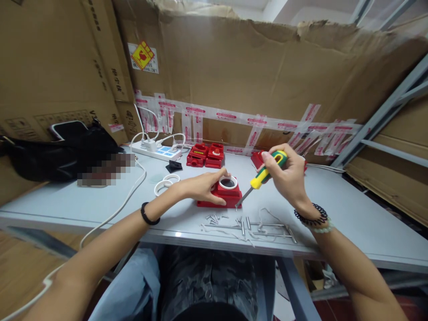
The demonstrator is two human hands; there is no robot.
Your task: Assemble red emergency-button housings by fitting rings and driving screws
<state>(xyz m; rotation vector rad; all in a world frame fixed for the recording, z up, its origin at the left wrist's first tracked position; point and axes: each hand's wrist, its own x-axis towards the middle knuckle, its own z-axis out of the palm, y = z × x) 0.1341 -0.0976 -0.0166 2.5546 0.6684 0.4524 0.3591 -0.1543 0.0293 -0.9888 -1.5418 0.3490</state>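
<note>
My right hand (288, 176) is wrapped round a yellow-and-green screwdriver (267, 171), its shaft slanting down to the left. The tip meets a small screw (236, 207) at the front right corner of a red housing (217, 199); whether the screw sits in a hole I cannot tell. On top of that housing is a white ring (228, 182) round a dark window. My left hand (207, 185) grips the housing from the left, thumb on the front and fingers at the back. In front lie several loose screws (213, 219) and thin metal rods (267, 229).
More red housings (205, 154) stand at the back, another (257, 159) behind my right hand. Two white rings (163, 187) and a black piece (174, 166) lie left. A power strip (160, 151), white cable (125, 200) and black bag (63, 149) occupy the left side. Cardboard (234, 67) walls the back.
</note>
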